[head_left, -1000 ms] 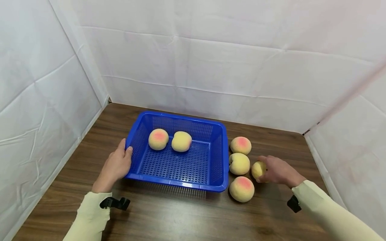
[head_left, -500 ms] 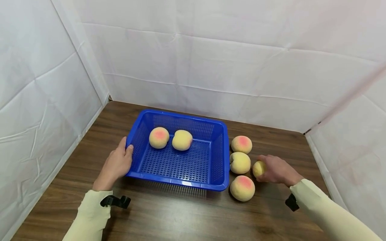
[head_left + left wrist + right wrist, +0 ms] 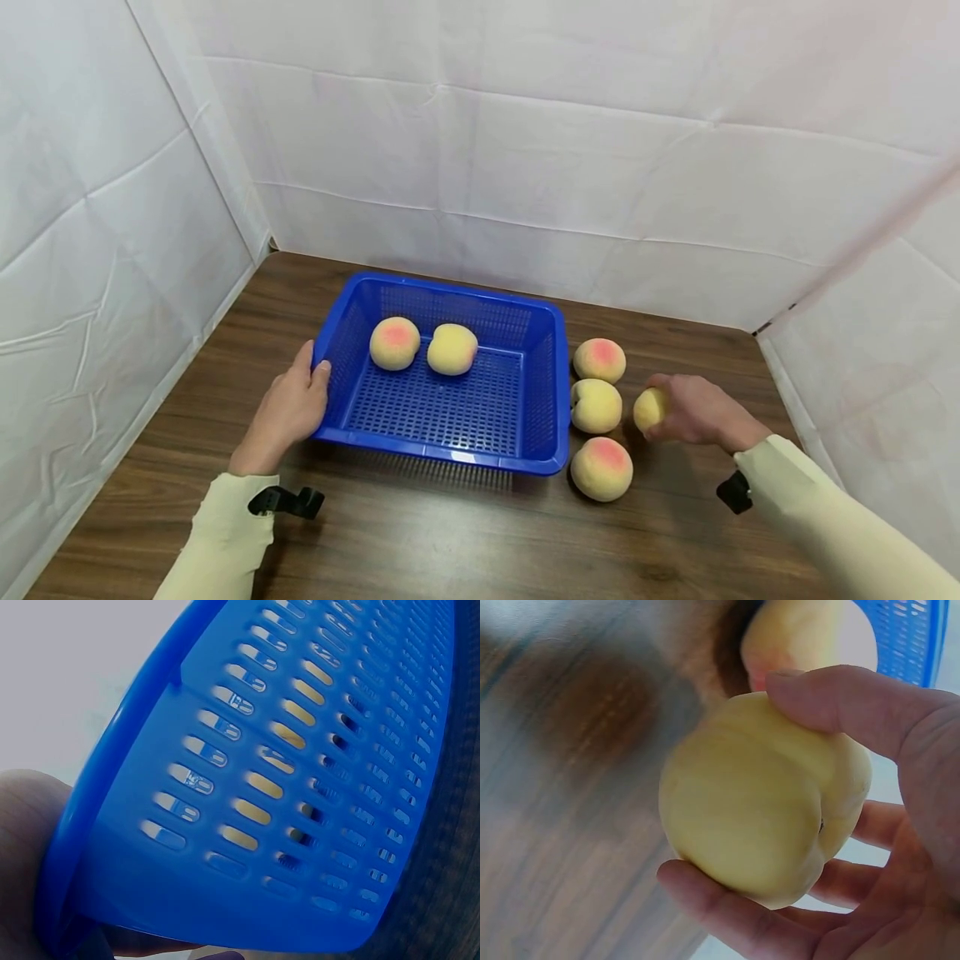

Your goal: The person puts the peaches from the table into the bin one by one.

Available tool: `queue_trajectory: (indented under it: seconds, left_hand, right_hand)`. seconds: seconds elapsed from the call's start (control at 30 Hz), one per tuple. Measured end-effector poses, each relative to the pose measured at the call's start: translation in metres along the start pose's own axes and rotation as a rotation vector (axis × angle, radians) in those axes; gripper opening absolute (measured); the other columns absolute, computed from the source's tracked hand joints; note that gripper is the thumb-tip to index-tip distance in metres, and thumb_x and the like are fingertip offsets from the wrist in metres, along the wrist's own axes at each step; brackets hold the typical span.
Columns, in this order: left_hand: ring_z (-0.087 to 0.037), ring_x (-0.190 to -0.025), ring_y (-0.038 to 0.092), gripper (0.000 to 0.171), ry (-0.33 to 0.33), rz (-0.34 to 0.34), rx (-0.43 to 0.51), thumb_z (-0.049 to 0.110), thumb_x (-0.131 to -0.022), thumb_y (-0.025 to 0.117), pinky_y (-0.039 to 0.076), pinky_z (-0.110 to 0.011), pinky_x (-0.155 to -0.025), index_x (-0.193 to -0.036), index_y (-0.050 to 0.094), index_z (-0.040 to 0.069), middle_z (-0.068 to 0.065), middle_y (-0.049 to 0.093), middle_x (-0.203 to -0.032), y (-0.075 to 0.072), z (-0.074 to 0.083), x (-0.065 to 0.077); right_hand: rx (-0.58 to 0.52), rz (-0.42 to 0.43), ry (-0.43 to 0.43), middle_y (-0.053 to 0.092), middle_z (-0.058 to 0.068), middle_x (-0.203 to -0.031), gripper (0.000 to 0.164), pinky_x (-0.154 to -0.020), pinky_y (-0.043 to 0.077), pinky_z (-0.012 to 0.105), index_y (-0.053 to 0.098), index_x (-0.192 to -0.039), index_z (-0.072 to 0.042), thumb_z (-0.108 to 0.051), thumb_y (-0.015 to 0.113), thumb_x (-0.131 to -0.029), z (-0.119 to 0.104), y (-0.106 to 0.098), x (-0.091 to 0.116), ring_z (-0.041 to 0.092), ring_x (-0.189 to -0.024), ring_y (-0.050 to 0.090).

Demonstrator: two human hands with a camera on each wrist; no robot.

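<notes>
My left hand (image 3: 291,402) grips the left rim of a blue plastic basket (image 3: 442,460), thumb over the edge and fingers outside. Perforated basket wall (image 3: 247,787) fills the left wrist view. Inside, toward the back, sit two peaches, one with a red blush (image 3: 394,343) and one mostly yellow (image 3: 452,349). To the right of the basket, my right hand (image 3: 697,410) holds a yellow peach (image 3: 742,802) between thumb and fingers. In the right wrist view the thumb lies on one side of it and the fingers curl under the other.
Three more peaches stand in a row along the basket's right side: a blushed one (image 3: 599,361) at the back, a yellow one (image 3: 596,407) in the middle, another blushed one (image 3: 602,469) in front. White sheeting (image 3: 525,167) encloses the brown wooden table (image 3: 420,542).
My right hand has shifted slightly right and toward the back with the yellow peach in its grip. The left hand and the basket have stayed in place.
</notes>
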State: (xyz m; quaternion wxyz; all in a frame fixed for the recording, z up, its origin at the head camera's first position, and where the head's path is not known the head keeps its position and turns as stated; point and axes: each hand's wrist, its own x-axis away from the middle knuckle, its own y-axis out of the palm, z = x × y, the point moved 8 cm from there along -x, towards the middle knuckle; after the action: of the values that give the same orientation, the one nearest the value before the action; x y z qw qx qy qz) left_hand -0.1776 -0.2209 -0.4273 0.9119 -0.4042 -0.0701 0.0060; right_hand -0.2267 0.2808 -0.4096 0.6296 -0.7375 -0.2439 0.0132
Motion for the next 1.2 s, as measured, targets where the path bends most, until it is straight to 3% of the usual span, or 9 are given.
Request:
queue_trajectory:
  seconds: [0.53, 1.2]
  left_hand:
    - [-0.051, -0.125, 0.036, 0.059, -0.011, 0.000, 0.001, 0.030, -0.107, 0.021, 0.029, -0.067, -0.101, -0.151, 0.001, -0.004, -0.037, 0.030, -0.143, 0.000, -0.001, 0.001]
    - [-0.051, -0.124, 0.038, 0.059, -0.007, 0.002, 0.002, 0.030, -0.107, 0.021, 0.029, -0.067, -0.100, -0.151, 0.001, -0.004, -0.037, 0.031, -0.142, 0.001, 0.000, 0.000]
  right_hand:
    - [0.020, 0.042, -0.032, 0.058, 0.003, -0.084, 0.073, -0.060, 0.045, 0.037, 0.054, -0.126, 0.000, -0.033, 0.083, -0.067, -0.025, -0.037, -0.008, 0.020, -0.070, 0.052]
    - [0.048, 0.055, -0.108, 0.058, 0.000, -0.081, 0.062, -0.060, 0.046, 0.034, 0.059, -0.121, -0.007, -0.030, 0.082, -0.068, -0.075, -0.075, -0.022, 0.017, -0.070, 0.053]
